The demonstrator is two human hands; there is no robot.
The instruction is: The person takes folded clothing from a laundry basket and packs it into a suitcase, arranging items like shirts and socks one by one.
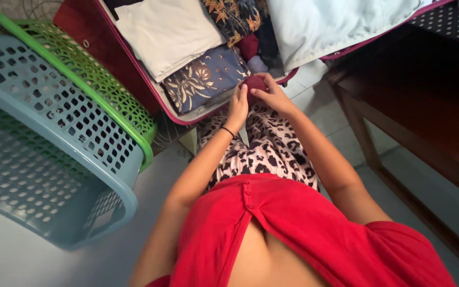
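Note:
Both my hands meet on a small dark red rolled cloth [254, 82] at the near edge of an open suitcase [134, 64]. My left hand [237, 106], with a dark band on its wrist, grips the roll from the left. My right hand [272, 95] closes on it from the right. Inside the suitcase lie a folded cream cloth [166, 32], a folded navy cloth with pale flowers [203, 77], a dark cloth with orange leaves [235, 16] and a pale blue cloth [330, 24].
Two nested perforated plastic baskets, blue [43, 149] inside green [96, 79], lie tilted on the left on the light tiled floor [346, 138]. A dark wooden bench or low table [426, 117] runs along the right.

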